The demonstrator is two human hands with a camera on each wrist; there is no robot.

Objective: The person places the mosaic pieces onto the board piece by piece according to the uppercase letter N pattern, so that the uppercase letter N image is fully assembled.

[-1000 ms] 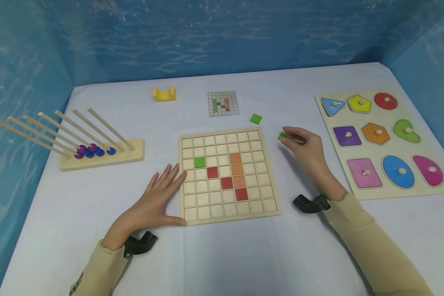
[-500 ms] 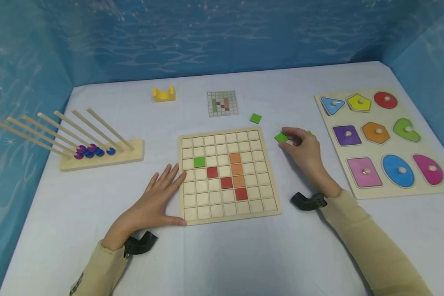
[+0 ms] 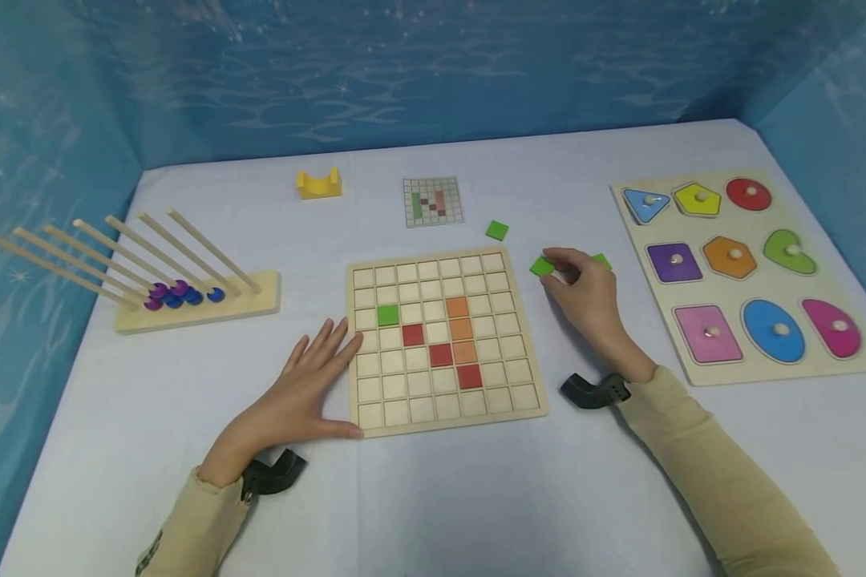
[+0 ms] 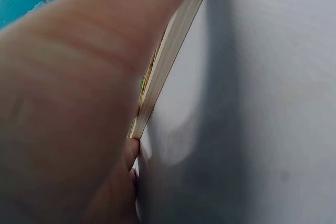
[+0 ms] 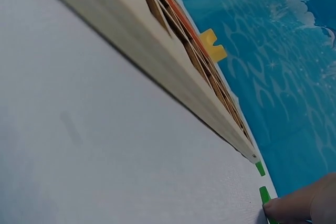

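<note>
In the head view, a wooden grid board lies on the table with several coloured square tiles set in its cells. My left hand rests along its left edge, fingers spread and straight, thumb at the near corner. To the right of the board, my right hand pinches a green square tile between thumb and fingers, at or near the tabletop. Partly hidden behind that hand is another green tile. A third loose green tile lies beyond the board's far right corner.
A printed pattern card lies behind the board, and a yellow notched block stands left of it. A peg stand with beads is at the left. The shape puzzle board occupies the right side.
My right hand has shifted slightly left with the green tile, which now shows more beyond the fingertips. Another green tile has come into view behind the hand. My left hand stays put.
</note>
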